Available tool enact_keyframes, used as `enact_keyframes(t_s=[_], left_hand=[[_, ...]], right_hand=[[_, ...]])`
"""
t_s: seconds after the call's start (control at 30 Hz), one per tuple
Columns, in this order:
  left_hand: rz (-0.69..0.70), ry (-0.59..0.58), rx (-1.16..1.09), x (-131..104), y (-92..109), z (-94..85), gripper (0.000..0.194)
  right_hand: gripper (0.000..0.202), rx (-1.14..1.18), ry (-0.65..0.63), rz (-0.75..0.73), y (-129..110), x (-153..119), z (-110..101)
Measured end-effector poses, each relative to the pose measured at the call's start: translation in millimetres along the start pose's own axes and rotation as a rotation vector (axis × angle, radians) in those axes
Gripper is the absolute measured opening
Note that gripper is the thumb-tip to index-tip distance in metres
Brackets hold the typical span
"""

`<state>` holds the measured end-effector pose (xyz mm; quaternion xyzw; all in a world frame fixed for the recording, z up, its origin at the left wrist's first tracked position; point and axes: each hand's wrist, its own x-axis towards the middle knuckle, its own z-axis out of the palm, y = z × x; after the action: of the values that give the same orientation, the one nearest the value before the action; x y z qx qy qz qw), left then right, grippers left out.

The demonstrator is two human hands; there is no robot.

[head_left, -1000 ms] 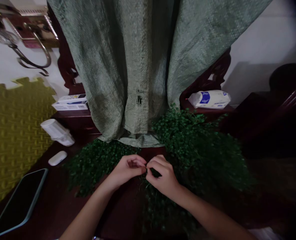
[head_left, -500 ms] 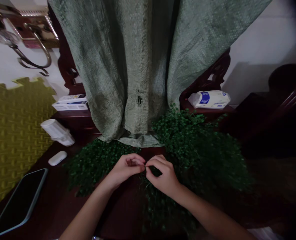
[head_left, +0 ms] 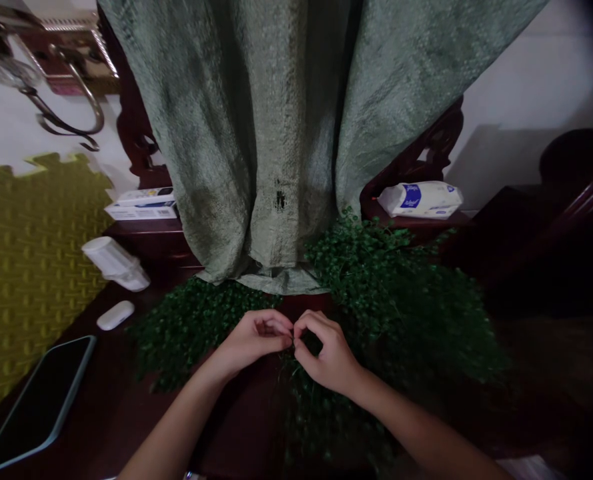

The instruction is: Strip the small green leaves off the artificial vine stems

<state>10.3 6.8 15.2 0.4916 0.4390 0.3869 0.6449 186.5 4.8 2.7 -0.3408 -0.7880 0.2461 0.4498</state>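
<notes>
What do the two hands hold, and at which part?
Left hand and right hand pinch something thin between their fingertips above the green foliage; too small to identify.

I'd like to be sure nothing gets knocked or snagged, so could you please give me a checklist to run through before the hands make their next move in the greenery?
1. Both hands meet at one spot: left hand and right hand pinch fingertip to fingertip. Ok.
2. What the grip holds: too small and dark to see. Cannot tell.
3. Green leafy sprigs lie on both sides of the hands, within reach. Ok.
4. Grey-green curtain hem rests on the sprigs just behind the hands. Not ok.
5. Smartphone lies apart, at the left table edge. Ok.
6. White earbud case sits apart from the left forearm. Ok.
</notes>
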Motion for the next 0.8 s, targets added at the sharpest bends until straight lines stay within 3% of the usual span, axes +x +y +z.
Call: enact_keyframes(t_s=[0.43, 0.8], left_hand=[[0.007, 0.02, -0.007, 0.6, 0.0, -0.2, 0.014], [0.026, 0.052, -0.013, 1.7, -0.7, -0.5, 0.016]], right_hand=[[0.014, -0.07, -0.196, 0.017, 4.3, -1.8, -0.3], [0.014, -0.052, -0.239, 0.062, 4.1, -1.5, -0.9]])
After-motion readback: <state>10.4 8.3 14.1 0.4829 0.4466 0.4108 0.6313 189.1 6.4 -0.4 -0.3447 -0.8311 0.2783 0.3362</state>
